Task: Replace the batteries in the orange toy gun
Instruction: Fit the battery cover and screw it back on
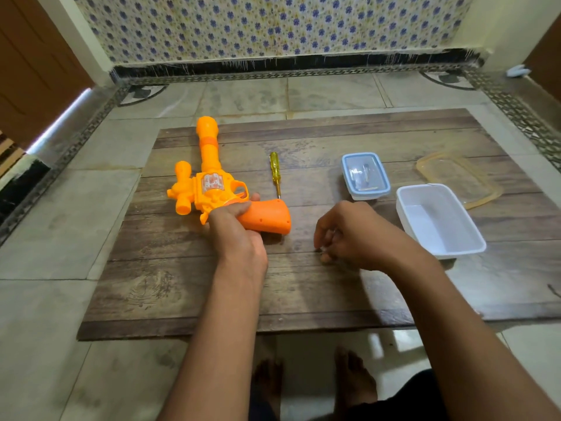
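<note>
The orange toy gun (209, 180) lies flat on the wooden board (182, 284), barrel pointing away from me. My left hand (239, 235) grips its darker orange handle, thumb and fingers curled round it near the trigger. My right hand (349, 235) hovers low over the board to the right of the handle, fingertips pinched together on something very small and dark that I cannot make out. A yellow-handled screwdriver (275, 173) lies on the board just right of the gun, tip toward me.
A small clear box with a blue-rimmed lid (365, 174) sits right of the screwdriver, contents unclear. An open white tub (440, 221) stands at the right, its translucent lid (458, 177) lying behind it. Tiled floor surrounds the board; my feet are below its near edge.
</note>
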